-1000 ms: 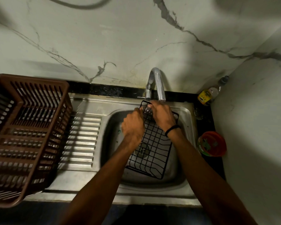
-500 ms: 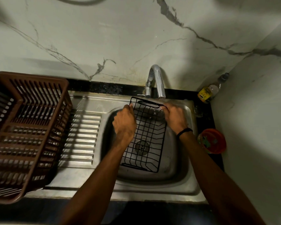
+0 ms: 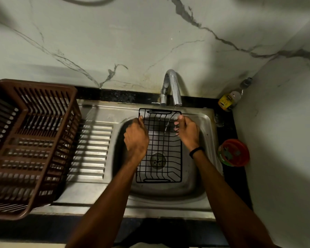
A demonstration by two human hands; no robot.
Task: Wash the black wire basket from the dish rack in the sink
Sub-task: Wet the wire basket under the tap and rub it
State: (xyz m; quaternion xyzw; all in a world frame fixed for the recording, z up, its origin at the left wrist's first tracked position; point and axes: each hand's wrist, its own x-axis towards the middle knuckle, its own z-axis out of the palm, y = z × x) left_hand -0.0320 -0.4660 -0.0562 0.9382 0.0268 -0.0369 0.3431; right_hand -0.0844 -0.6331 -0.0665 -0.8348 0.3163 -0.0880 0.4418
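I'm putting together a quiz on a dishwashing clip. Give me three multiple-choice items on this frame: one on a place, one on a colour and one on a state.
1. Where does the brown dish rack stand relative to the sink?
A) inside it
B) to its left
C) to its right

2. What colour is the round container to the right of the sink?
A) blue
B) red
C) white

3. What is the faucet doing?
A) it is dry
B) it is running a thin stream onto the black wire basket
C) it is wrapped in a cloth

Answers:
1. B, the rack sits at the left, beside the ribbed drainboard.
2. B, the container is plainly red.
3. B, a thin thread of water falls from the spout onto the basket's far end.
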